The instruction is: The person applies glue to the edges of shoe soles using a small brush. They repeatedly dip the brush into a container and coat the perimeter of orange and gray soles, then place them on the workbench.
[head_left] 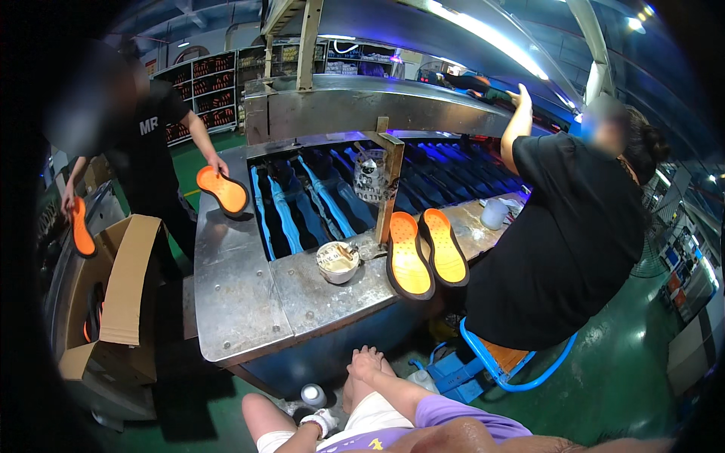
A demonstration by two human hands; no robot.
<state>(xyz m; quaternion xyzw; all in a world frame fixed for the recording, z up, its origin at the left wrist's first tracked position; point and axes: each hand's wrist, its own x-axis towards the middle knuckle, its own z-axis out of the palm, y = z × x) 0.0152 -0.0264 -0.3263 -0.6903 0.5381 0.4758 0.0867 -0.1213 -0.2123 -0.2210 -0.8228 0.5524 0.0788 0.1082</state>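
My right hand (pixel 367 363) lies over my bent knee, its fingers stretched out with nothing in them. My left hand (pixel 325 421), partly wrapped in something white, is low by my lap; its fingers are not clear. Before me on the metal bench, two orange-and-yellow shoe soles (pixel 408 260) with black rims stand side by side at the bench's front edge. Left of them sits a tub of cream-coloured paste (pixel 337 262) with a brush handle in it. Neither hand touches the soles or the tub.
A conveyor (pixel 310 204) with blue strips runs behind the bench edge (pixel 249 302). One co-worker (pixel 151 128) at left holds orange soles above an open carton (pixel 128 279). Another co-worker (pixel 559 226) sits right on a blue-framed chair (pixel 521 385), an arm raised. A white bottle (pixel 313 395) stands below.
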